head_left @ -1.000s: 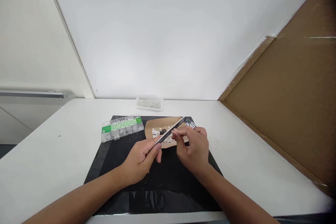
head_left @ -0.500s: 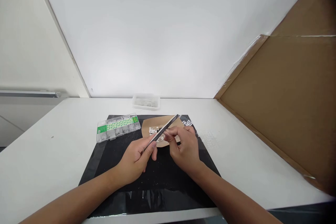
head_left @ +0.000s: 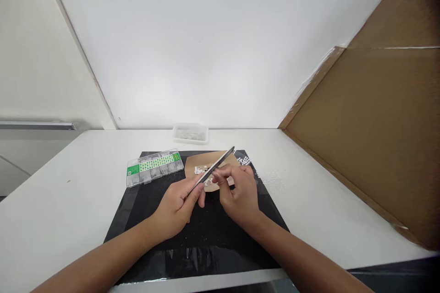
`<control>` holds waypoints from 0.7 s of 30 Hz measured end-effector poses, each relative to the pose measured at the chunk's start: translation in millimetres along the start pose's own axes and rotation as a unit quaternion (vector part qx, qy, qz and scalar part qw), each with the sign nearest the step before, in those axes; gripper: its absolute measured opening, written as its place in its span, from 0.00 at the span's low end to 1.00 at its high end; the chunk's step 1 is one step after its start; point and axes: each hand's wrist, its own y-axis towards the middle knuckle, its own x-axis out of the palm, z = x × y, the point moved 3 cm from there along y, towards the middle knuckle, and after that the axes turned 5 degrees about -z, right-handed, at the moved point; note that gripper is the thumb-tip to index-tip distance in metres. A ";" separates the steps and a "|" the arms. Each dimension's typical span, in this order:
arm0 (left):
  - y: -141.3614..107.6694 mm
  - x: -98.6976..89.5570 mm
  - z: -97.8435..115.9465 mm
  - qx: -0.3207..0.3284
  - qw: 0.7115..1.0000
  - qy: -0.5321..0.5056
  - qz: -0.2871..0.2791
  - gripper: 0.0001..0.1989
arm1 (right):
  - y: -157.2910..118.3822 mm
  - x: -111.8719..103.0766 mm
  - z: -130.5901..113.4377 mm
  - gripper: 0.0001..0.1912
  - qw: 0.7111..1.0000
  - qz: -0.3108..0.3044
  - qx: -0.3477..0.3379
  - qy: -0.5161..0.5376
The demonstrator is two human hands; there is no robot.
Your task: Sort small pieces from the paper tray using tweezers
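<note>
My left hand (head_left: 177, 203) grips the lower end of a long, thin nail file (head_left: 220, 161), dark on its face with a pale edge, which slants up to the right. Close to the file's dark side is my right hand (head_left: 240, 190), thumb and fingertips pinched together. Whatever is in that pinch is too small or hidden to make out. Beneath both hands lies a piece of brown paper (head_left: 192, 161) with small white pieces (head_left: 198, 170) scattered on it. The file and the right fingers cover part of the paper.
A clear compartment box (head_left: 154, 168) with a green label lies left on the black mat (head_left: 154, 210). Behind stands a translucent tray (head_left: 190, 139) of small pieces. White bits (head_left: 244, 160) lie at the mat's far right corner. A cardboard panel (head_left: 371, 137) borders the white table's right side.
My right fingertips have shifted very slightly along the file. The view has moved a little; the left hand keeps its grip.
</note>
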 end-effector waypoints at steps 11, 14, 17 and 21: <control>0.8 -1.4 2.8 0.003 1.000 0.005 0.002 0.20 | 1.1 -0.4 2.5 0.09 0.999 0.003 0.035 0.004; 0.2 -1.4 2.6 0.004 1.000 0.013 0.004 0.21 | 2.0 -1.5 3.3 0.10 0.999 0.011 0.048 0.004; 0.2 -0.9 2.6 0.011 1.000 0.022 0.005 0.20 | 2.1 -1.0 2.0 0.09 1.000 -0.012 0.019 0.015; 0.6 -0.3 4.7 0.026 0.999 0.029 0.006 0.20 | 3.7 -5.2 3.1 0.09 0.999 0.023 0.038 -0.007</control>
